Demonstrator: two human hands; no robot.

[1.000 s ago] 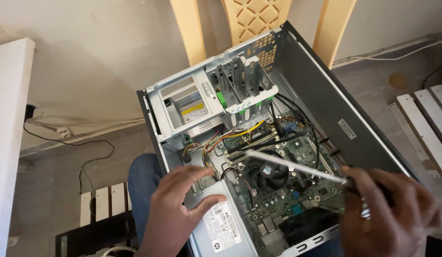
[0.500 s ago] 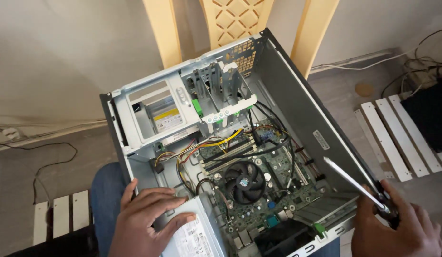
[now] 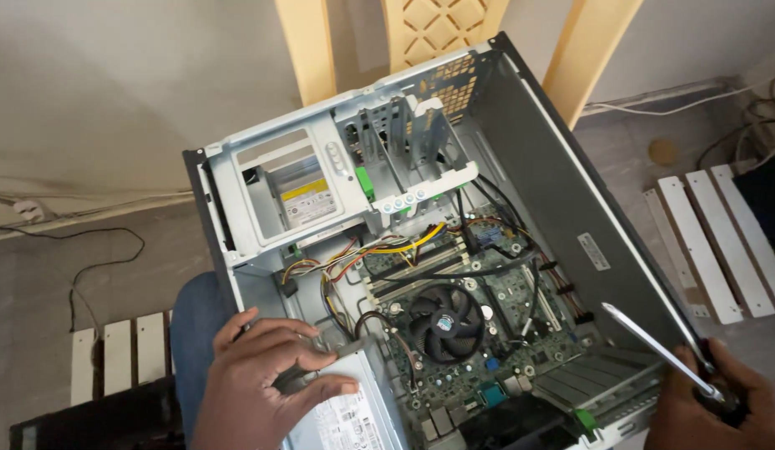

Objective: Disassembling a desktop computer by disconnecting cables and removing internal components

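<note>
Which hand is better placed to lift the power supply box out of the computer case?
Probably the left hand: it already rests on the power supply box. The right hand is at the case's edge, holding a screwdriver.

An informal repair space in a home is indicated. An opened computer case (image 3: 421, 250) is set between a plastic chair (image 3: 437, 33), loose floor cables (image 3: 95, 250) and slatted boards (image 3: 712, 242).

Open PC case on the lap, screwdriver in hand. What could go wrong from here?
1. The right hand holds the screwdriver with its bare metal shaft over the motherboard; a slip might scratch it.
2. Loose cables run close beside the CPU fan; the tool may snag them.
3. The left hand rests on the power supply while the case sits tilted on the person's lap; it may slide.
</note>
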